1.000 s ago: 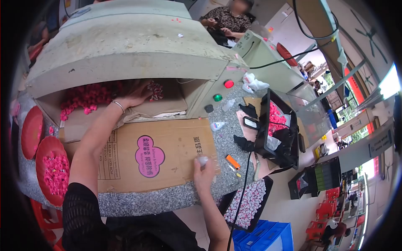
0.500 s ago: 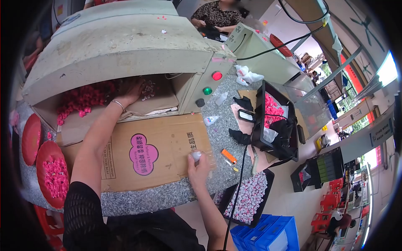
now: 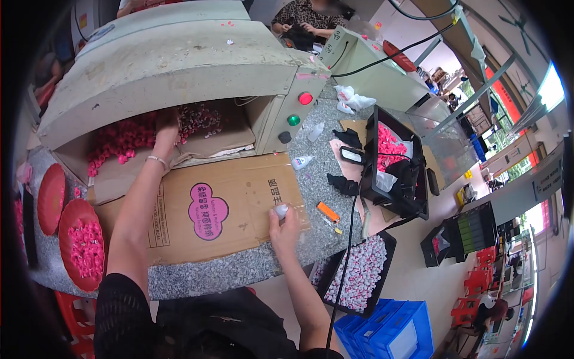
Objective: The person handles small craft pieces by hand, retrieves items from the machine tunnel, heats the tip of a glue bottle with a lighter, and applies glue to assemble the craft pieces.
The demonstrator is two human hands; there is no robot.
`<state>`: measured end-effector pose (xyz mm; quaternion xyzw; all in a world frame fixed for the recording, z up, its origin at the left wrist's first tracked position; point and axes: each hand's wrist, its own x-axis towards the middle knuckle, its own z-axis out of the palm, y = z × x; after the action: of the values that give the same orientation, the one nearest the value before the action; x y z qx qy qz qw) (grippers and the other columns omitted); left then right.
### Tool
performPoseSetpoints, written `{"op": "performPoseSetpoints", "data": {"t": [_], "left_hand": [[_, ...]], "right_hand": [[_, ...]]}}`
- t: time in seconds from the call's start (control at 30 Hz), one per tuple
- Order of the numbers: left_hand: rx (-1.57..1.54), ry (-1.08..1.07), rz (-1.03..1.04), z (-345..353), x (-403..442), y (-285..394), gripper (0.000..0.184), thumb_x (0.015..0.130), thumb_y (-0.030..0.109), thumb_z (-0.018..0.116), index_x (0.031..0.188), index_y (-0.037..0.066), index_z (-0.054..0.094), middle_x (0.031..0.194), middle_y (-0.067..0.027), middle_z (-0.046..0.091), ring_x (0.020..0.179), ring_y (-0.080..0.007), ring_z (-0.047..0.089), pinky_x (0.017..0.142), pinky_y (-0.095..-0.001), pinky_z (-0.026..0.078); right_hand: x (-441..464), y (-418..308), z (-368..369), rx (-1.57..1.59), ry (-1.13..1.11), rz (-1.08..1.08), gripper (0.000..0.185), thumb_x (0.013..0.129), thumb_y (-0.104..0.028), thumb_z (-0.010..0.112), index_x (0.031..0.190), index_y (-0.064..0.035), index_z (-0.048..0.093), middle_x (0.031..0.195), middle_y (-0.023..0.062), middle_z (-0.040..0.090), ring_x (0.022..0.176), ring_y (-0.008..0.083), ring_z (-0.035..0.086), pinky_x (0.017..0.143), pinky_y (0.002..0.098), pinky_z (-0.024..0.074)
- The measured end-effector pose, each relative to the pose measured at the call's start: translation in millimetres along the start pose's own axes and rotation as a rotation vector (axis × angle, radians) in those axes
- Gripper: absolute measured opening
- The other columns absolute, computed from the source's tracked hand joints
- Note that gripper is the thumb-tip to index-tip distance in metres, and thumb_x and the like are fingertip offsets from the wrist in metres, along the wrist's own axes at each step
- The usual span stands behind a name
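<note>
My left hand reaches into the open-fronted metal housing, between a heap of pink pieces and a spread of smaller pink-and-white pieces. Its fingers are hidden among them. At the right end of the flattened cardboard, my right hand is closed around a small whitish bottle, whose rounded end shows above the thumb. Brown paper lines the floor of the housing.
Two red bowls stand at the left. To the right are a small bottle, an orange lighter, a black crate and a cable. Below sit a tray of white-pink pieces and blue crates. A person sits opposite.
My left hand has moved left inside the housing, toward the pink heap, and more small pieces show to its right. My right hand keeps its hold on the bottle. The view has shifted slightly.
</note>
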<state>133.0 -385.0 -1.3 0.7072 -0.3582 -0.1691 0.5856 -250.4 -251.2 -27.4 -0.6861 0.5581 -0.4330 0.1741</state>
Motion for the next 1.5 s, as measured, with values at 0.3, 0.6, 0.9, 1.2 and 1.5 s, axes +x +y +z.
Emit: {"op": "performPoseSetpoints", "data": {"t": [0.3, 0.6, 0.9, 1.2, 1.5], "left_hand": [[-0.975, -0.703, -0.657, -9, -192, 141, 0.028, 0.095, 0.036, 0.048, 0.084, 0.01, 0.049, 0.059, 0.0016, 0.045, 0.042, -0.0053, 0.037, 0.028, -0.0192, 0.026], [-1.299, -1.153, -0.296, 57, -268, 362, 0.026, 0.096, 0.03, 0.045, 0.085, 0.007, 0.047, 0.064, -0.0011, 0.046, 0.048, -0.0063, 0.037, 0.031, -0.0198, 0.027], [-1.334, -1.121, -0.33, 75, -255, 356, 0.027, 0.097, 0.031, 0.044, 0.087, 0.007, 0.046, 0.066, -0.0026, 0.046, 0.049, -0.0069, 0.038, 0.033, -0.0195, 0.027], [-1.306, -1.076, -0.388, 64, -252, 328, 0.027, 0.097, 0.033, 0.043, 0.087, 0.008, 0.046, 0.064, -0.0003, 0.044, 0.048, -0.0075, 0.037, 0.033, -0.0202, 0.027], [-1.206, -0.963, -0.57, 43, -243, 228, 0.027, 0.096, 0.034, 0.047, 0.086, 0.01, 0.048, 0.062, 0.0002, 0.044, 0.047, -0.0068, 0.038, 0.03, -0.0189, 0.026]], "right_hand": [[0, -1, 2, -0.035, 0.045, -0.031, 0.025, 0.08, -0.018, 0.064, 0.099, -0.0037, 0.055, 0.089, 0.0141, 0.059, 0.087, 0.0328, 0.054, 0.075, 0.0427, 0.0371], [-3, 28, 15, -0.017, 0.086, -0.196, 0.026, 0.077, -0.013, 0.062, 0.099, -0.0027, 0.054, 0.087, 0.0158, 0.056, 0.083, 0.0352, 0.053, 0.073, 0.0443, 0.037], [0, 14, 9, -0.045, 0.101, -0.156, 0.024, 0.08, -0.017, 0.064, 0.096, -0.0033, 0.054, 0.086, 0.0151, 0.057, 0.084, 0.0343, 0.054, 0.074, 0.044, 0.0376], [0, 11, 6, -0.049, 0.066, -0.104, 0.024, 0.08, -0.018, 0.064, 0.097, -0.004, 0.054, 0.084, 0.0146, 0.057, 0.084, 0.0336, 0.054, 0.075, 0.0436, 0.0377], [-1, 5, 3, -0.036, 0.07, -0.078, 0.022, 0.08, -0.018, 0.064, 0.094, -0.0049, 0.054, 0.082, 0.0137, 0.057, 0.082, 0.0327, 0.053, 0.073, 0.0429, 0.0369]]}}
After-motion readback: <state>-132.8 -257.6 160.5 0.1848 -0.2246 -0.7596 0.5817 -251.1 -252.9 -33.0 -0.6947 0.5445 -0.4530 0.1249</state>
